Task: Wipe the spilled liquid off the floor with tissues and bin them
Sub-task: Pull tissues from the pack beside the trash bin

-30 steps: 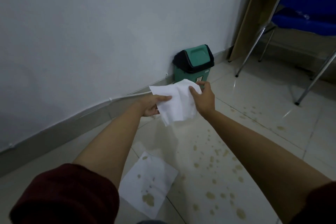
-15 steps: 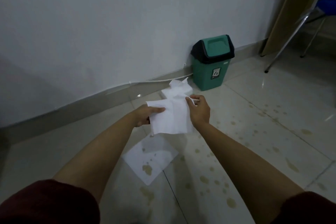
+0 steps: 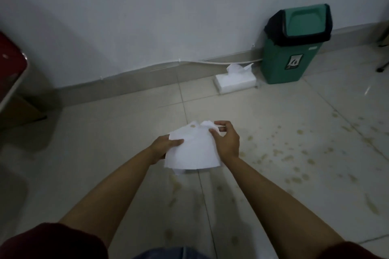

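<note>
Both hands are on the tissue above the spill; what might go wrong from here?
1. The tissue, held by the left hand and right hand, may cover too little: the brown drops spread widely to the right.
2. The wet floor tiles could be slippery.
3. The green bin has a swing lid to push open.

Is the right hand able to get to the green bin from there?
Probably yes: bare floor lies between the right hand and the green bin, but that hand holds the tissue.
</note>
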Tool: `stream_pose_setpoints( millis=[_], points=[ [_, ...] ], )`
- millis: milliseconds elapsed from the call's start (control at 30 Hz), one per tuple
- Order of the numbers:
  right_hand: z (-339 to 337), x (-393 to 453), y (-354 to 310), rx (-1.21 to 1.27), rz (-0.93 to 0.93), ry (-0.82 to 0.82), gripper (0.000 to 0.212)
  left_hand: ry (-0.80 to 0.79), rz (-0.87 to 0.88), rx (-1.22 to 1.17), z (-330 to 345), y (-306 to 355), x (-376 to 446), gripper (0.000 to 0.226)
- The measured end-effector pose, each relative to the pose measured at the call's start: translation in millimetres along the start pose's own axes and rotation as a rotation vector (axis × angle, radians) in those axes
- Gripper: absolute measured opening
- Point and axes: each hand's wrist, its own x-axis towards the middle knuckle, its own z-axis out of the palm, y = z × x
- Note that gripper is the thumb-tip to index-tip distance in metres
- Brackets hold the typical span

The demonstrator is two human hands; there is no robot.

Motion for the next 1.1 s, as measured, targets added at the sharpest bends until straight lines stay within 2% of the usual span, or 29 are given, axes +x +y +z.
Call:
stream_pose_setpoints(
  millis=[100,300,367,500,600,767,867,967,1033,1100],
  points=[
    [15,-19,11,0.009,0.033,-0.030,0.019,0.074,-0.038,-0.015,-14,-29,-17,0.051],
    [47,-73,34,0.012,0.024,-0.051,0.005,0.086,-0.091,0.038,-35,-82,-51,0.040],
    [52,-94,47,-0.023,0.046,-0.055,0.007,0.058,-0.103,0.139,-37,-98,-57,0.034],
    [55,-124,69,-0.173,0.030,-0.038,0.013,-0.047,-0.075,0.325,-41,-121,-59,0.041],
    [50,-135,79,-0.289,0.009,-0.033,0.016,-0.055,-0.038,0.397,-44,-127,-54,0.044],
    [41,-132,88,-0.485,-0.063,-0.021,0.018,-0.068,0.143,0.579,-50,-137,-36,0.051],
    [38,-134,91,-0.557,-0.077,-0.059,0.020,-0.060,0.193,0.600,-54,-143,-28,0.056],
    [38,-140,92,-0.649,-0.089,-0.063,0.023,-0.006,0.266,0.707,-58,-146,-25,0.075],
    [42,-141,91,-0.734,-0.135,-0.002,0.024,0.053,0.401,0.812,-60,-148,-24,0.087],
    [48,-143,87,-0.802,-0.179,0.050,0.026,0.116,0.570,0.923,-60,-150,-28,0.088]
  ],
)
